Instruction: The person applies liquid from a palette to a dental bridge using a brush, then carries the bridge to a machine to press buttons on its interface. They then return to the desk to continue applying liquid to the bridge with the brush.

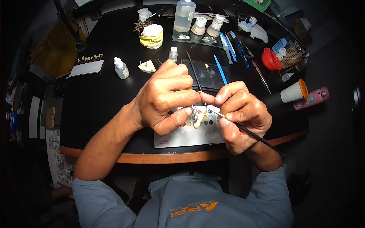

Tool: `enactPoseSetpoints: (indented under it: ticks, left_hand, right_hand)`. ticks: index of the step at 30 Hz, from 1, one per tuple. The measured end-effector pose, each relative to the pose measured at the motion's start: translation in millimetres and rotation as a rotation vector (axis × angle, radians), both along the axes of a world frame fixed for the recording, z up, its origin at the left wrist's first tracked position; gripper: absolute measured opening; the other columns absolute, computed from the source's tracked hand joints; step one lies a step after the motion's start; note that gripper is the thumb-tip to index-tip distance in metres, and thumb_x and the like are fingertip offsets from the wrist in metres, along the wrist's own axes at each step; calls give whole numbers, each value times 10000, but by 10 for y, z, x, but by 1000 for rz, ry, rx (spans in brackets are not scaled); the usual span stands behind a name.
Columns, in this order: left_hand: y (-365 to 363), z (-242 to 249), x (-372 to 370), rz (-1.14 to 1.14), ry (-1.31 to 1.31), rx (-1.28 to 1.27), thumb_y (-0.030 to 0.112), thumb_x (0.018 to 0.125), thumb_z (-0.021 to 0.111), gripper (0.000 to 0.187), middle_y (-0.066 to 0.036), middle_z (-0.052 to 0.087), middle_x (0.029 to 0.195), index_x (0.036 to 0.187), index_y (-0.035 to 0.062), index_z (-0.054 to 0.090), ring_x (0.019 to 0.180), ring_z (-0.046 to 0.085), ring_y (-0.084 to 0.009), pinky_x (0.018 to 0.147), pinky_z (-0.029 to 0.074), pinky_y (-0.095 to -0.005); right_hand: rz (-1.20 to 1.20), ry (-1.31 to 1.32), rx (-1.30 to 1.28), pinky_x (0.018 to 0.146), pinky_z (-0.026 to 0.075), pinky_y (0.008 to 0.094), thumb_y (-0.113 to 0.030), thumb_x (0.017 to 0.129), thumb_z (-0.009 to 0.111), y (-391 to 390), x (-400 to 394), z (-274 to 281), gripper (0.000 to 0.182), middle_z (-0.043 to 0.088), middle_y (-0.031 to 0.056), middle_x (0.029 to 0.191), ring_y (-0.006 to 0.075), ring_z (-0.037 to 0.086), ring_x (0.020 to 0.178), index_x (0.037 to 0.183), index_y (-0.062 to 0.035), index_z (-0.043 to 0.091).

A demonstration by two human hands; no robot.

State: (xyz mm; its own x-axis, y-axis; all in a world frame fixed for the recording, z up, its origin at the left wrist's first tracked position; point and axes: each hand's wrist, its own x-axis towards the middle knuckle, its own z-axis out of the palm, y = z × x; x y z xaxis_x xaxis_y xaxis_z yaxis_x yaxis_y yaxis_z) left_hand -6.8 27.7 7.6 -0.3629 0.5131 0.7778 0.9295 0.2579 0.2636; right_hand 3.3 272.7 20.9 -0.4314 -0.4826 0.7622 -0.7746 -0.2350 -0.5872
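Note:
My left hand (167, 97) is closed around a thin bent metal holder (195, 110), most of it hidden by the fingers. Small tooth-coloured dental crowns (197, 122) show just below its fingertips. In my right hand (245, 114), the fingers pinch a fine brush (253, 133) with a black handle, its tip pointing left toward the crowns. The index fingers of both hands meet above them. Beneath lies a white palette (178, 138) with several round coloured spots. A second dark-handled brush (194, 70) runs down toward the fingertips from behind.
Behind the hands are a dark tray (216, 78), a dropper bottle (121, 68), a small glass vial (173, 54) and a pale dental model piece (146, 66). A large clear bottle (184, 16) stands farther back. At right are a red bowl (269, 59) and a cup (292, 92).

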Motion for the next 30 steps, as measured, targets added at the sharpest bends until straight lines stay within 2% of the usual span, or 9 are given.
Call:
enactPoseSetpoints:
  ticks: [2, 3, 5, 6, 14, 23, 30]
  left_hand:
    - [-4, -5, -11, -5, 7, 4, 278, 746, 628, 323, -39, 441, 701, 920, 61, 791, 689, 427, -227, 690, 345, -394]
    - [-4, -17, -19, -4, 20, 1, 305, 784, 605, 363, -43, 458, 689, 947, 47, 804, 675, 427, -218, 685, 334, -393]
    - [-10, -36, -36, 1, 50, -3, 358, 861, 560, 454, -50, 491, 666, 1001, 19, 828, 646, 426, -199, 676, 313, -393]
    - [-9, -28, -31, 11, 56, -1, 349, 846, 566, 445, -46, 487, 666, 998, 25, 829, 646, 427, -198, 679, 313, -391]
    - [-19, 22, -10, 58, 133, -48, 309, 680, 592, 456, -26, 456, 662, 971, 55, 835, 636, 418, -196, 697, 312, -387]
    - [-31, 20, -12, 73, 154, -68, 316, 665, 595, 470, -29, 456, 666, 981, 58, 829, 633, 415, -200, 698, 313, -393]
    - [-22, 11, -21, 51, 108, -55, 300, 693, 604, 453, -36, 454, 667, 995, 45, 825, 641, 406, -210, 683, 307, -392]
  right_hand:
    - [-17, 1, -15, 940, 636, 556, 97, 849, 601, -1, 3, -16, 151, 608, 117, 820, 264, 589, 969, 911, -27, 541]
    - [-34, 3, -35, 910, 626, 529, 95, 830, 615, -11, 7, -27, 150, 614, 112, 803, 268, 608, 944, 894, -25, 551]
    - [-79, 13, -101, 816, 600, 445, 88, 773, 658, -69, 8, -45, 150, 632, 98, 754, 283, 664, 868, 843, -18, 578]
    - [-91, 18, -121, 784, 590, 417, 85, 755, 673, -81, 4, -46, 150, 638, 93, 737, 289, 683, 843, 826, -16, 587]
    - [-66, 49, -91, 775, 594, 409, 77, 751, 680, -61, 12, 3, 150, 638, 89, 739, 294, 684, 837, 828, -15, 590]
    - [-76, 56, -60, 775, 598, 410, 74, 729, 677, -63, 11, 6, 149, 635, 86, 737, 293, 684, 834, 810, -13, 587]
    - [-56, 19, -86, 790, 598, 418, 61, 709, 668, -58, 5, -10, 143, 632, 82, 731, 298, 682, 829, 797, -19, 589]
